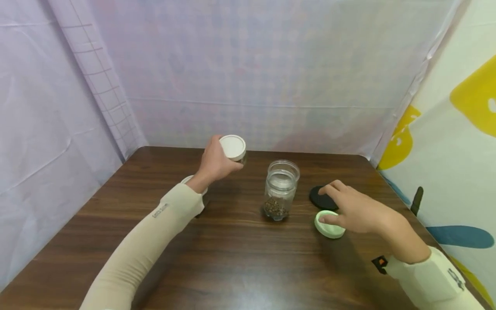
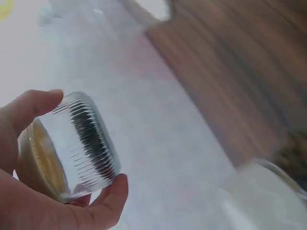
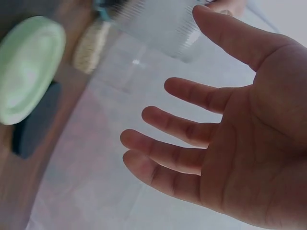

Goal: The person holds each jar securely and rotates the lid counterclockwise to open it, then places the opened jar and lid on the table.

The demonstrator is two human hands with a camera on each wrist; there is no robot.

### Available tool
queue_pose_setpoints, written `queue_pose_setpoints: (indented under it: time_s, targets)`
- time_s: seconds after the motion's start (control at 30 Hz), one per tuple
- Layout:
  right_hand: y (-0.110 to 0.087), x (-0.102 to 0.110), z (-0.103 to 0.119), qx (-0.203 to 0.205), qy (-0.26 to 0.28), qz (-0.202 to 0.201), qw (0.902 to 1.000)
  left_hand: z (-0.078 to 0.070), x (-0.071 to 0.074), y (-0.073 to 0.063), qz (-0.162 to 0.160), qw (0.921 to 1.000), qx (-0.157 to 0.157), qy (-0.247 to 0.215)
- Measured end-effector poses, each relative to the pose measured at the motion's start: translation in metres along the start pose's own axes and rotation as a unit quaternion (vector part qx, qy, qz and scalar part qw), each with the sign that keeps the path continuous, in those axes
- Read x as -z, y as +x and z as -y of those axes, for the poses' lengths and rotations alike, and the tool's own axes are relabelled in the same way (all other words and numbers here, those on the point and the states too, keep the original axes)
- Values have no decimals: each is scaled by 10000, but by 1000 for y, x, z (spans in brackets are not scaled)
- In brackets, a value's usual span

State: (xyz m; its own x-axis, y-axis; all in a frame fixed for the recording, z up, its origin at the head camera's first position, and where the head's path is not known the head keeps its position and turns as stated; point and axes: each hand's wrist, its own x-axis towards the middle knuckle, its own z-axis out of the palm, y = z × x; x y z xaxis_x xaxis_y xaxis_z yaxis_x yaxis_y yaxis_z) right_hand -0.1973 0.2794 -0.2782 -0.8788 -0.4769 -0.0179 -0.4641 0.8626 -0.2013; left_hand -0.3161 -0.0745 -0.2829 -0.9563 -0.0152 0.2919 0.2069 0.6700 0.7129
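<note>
My left hand (image 1: 218,162) grips a small clear ribbed jar (image 2: 86,143) with a white lid (image 1: 233,147), raised above the table's far part. Dark contents show through the jar's wall in the left wrist view. To its right a taller clear jar (image 1: 281,186) stands without a lid, dark grainy bits at its bottom. My right hand (image 1: 358,209), its fingers spread and holding nothing, hovers over a light green lid (image 1: 329,231) and a black lid (image 1: 318,199). In the right wrist view its palm (image 3: 254,139) and loosely bent fingers show.
Behind my left forearm stands another jar with a white top (image 1: 187,179), mostly hidden. All of it is on a dark brown wooden table (image 1: 240,258). White cloth (image 1: 248,86) hangs at the back and sides, with yellow and blue shapes on the right.
</note>
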Motion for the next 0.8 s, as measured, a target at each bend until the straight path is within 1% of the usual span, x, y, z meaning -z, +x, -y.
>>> queue_pose_setpoints:
  time_s: [0.1,0.23,0.33,0.47,0.6,0.7,0.8]
  targets:
    - [2,9,5,97,11,-306,9995,-20,1,-10,-69,9987,-412,-305]
    - [7,19,17,253,-47,-800,9965,-43,-3,-28,5,9932,-1012,-578]
    - [12,25,28,310,-26,-1250,9917,-56,-8,-45,185,9873,-1377,-768]
    - [17,34,47,392,84,-1716,9844,-68,-13,-67,561,9791,-1718,-931]
    - [18,42,66,589,57,-1846,9810,-74,-17,-82,834,9727,-1982,-874]
    - [19,45,78,712,-112,-1811,9808,-75,-19,-91,932,9695,-2118,-804]
    - [21,47,87,700,-268,-1696,9827,-74,-22,-97,1033,9655,-2250,-807]
